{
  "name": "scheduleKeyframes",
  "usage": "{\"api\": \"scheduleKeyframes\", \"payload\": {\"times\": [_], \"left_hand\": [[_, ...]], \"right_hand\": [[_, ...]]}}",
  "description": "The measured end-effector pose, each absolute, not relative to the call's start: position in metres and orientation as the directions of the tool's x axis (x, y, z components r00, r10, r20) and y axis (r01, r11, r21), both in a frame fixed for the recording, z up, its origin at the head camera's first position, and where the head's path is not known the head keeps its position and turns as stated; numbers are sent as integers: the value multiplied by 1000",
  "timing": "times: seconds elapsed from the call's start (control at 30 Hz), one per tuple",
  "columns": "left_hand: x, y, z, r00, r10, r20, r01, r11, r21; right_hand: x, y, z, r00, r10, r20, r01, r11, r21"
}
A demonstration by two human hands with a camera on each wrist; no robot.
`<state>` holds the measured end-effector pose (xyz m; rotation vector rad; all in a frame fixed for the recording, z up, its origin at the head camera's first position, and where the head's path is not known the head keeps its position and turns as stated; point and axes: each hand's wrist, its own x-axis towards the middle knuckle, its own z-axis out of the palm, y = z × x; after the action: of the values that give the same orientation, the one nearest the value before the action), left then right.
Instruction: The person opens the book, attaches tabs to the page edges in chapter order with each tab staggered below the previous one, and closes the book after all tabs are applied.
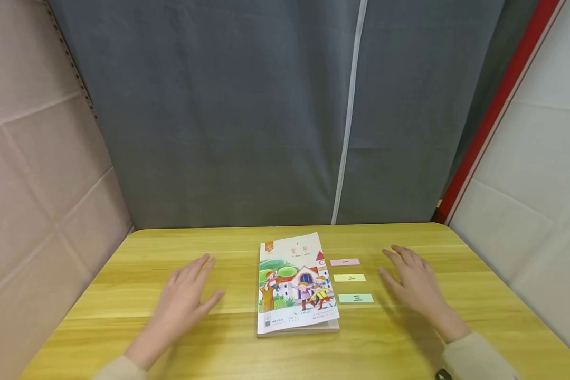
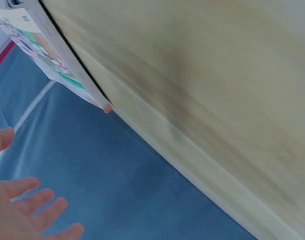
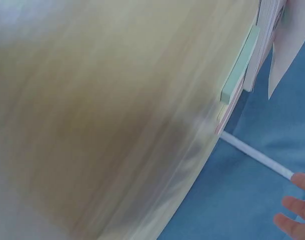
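Note:
A paperback book [image 1: 294,285] with an illustrated cover lies face up in the middle of the wooden table, its cover lifted slightly at the near edge. Beside its right side sit a pink sticky-note pad [image 1: 344,262], a yellow pad [image 1: 349,278] and a green pad [image 1: 355,298], each with handwritten strokes. My left hand [image 1: 182,295], fingers extended, is held left of the book, apart from it. On the other side my right hand [image 1: 415,282] hovers right of the pads with nothing in it. The left wrist view shows the book's spine edge [image 2: 67,55].
The wooden table [image 1: 228,353] ends at a dark grey curtain [image 1: 228,116] with a pale vertical strip. Light cloth walls [image 1: 43,174] stand at both sides, and a red band [image 1: 499,111] runs along the right one.

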<state>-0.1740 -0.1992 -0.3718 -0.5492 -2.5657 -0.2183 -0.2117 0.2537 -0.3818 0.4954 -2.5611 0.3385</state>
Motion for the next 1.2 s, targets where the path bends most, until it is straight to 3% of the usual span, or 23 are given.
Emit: {"api": "scheduleKeyframes", "payload": {"times": [0.3,0.6,1.2], "left_hand": [[-181,-155,-367,-767,420,485,509,858,63],[-182,-113,-377,-778,538,324,581,812,48],[-180,-75,-401,-728,659,189,647,752,-126]], "right_hand": [[-212,228,-380,-762,-360,539,-482,870,-100],[-211,204,-387,-745,-448,494,-543,837,-59],[-206,189,-398,-701,-547,458,-642,763,-71]]}}
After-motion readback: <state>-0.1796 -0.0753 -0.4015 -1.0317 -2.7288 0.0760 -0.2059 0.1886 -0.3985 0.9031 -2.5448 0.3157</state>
